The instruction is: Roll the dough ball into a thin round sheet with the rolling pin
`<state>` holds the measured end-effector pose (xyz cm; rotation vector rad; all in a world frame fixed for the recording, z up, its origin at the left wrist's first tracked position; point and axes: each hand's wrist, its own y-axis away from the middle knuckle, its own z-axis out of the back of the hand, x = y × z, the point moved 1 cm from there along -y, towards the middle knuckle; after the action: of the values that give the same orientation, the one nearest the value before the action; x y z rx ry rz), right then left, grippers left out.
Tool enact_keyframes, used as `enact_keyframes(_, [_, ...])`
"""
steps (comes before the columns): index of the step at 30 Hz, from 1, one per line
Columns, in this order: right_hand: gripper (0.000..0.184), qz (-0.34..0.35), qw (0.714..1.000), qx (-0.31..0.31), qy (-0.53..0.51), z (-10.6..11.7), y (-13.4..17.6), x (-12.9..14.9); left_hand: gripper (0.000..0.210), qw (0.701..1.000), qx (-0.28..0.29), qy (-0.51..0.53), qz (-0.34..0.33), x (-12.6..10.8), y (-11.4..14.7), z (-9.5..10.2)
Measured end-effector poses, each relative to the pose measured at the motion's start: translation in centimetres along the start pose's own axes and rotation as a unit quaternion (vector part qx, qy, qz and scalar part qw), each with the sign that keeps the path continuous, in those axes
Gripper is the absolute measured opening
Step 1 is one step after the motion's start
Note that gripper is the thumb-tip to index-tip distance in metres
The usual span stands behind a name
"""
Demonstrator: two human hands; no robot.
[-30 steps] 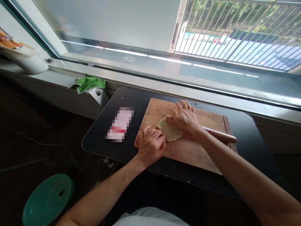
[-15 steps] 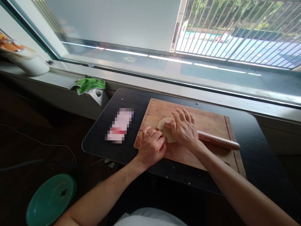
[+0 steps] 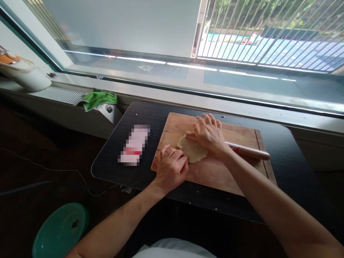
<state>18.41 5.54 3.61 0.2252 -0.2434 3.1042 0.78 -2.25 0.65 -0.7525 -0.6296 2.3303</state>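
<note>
A thin, roundish sheet of dough (image 3: pixel 195 153) lies on a wooden cutting board (image 3: pixel 236 181). My left hand (image 3: pixel 173 166) is at its left edge, with curled fingers and thumb pinching the rim. Across the dough's far part lies a wooden rolling pin (image 3: pixel 248 150), its left tip showing just past my right hand. My right hand (image 3: pixel 211 134) presses on the pin with its palm, fingers stretched out over the far side and slightly apart. The middle of the pin is hidden under this hand and wrist.
The board stands on a black table (image 3: pixel 107 157) with rounded corners and scattered crumbs. A blurred-out pinkish item (image 3: pixel 134 145) lies left of the board. Beyond are a window sill and a green cloth (image 3: pixel 99 98). A green basin (image 3: pixel 60 229) is at lower left.
My right hand and the rolling pin have moved slightly away from me, toward the dough's far edge, so more dough shows. My left hand stays at the rim. The view has shifted slightly.
</note>
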Motion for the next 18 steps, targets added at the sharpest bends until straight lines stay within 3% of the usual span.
enact_keyframes(3, [0.055, -0.017, 1.000, 0.006, -0.005, 0.1, -0.6, -0.1, 0.016, 1.000, -0.001, 0.003, 0.003, 0.0, 0.0, 0.1])
enact_keyframes(6, [0.050, 0.061, 0.998, -0.025, 0.000, -0.1, 2.3, 0.6, 0.016, 1.000, 0.009, 0.005, 0.004, 0.1, 0.0, 0.0])
enact_keyframes(8, [0.049, 0.077, 0.996, -0.049, 0.003, -0.4, 3.2, 0.9, 0.016, 1.000, 0.013, 0.004, 0.003, 0.0, 0.0, 0.0])
enact_keyframes(14, [0.050, -0.036, 0.996, -0.068, -0.037, -0.6, -3.7, -0.9, 0.015, 1.000, -0.002, 0.000, 0.014, 0.5, -0.2, 0.2])
enact_keyframes(16, [0.046, -0.042, 0.996, -0.073, -0.037, 0.1, -4.1, -1.8, 0.014, 0.999, -0.017, -0.021, 0.037, 1.2, -0.7, 0.3])
enact_keyframes(18, [0.045, -0.039, 0.997, -0.065, -0.026, 0.7, -2.2, -2.6, 0.012, 0.995, -0.027, -0.068, 0.069, 2.1, -1.6, 0.3])
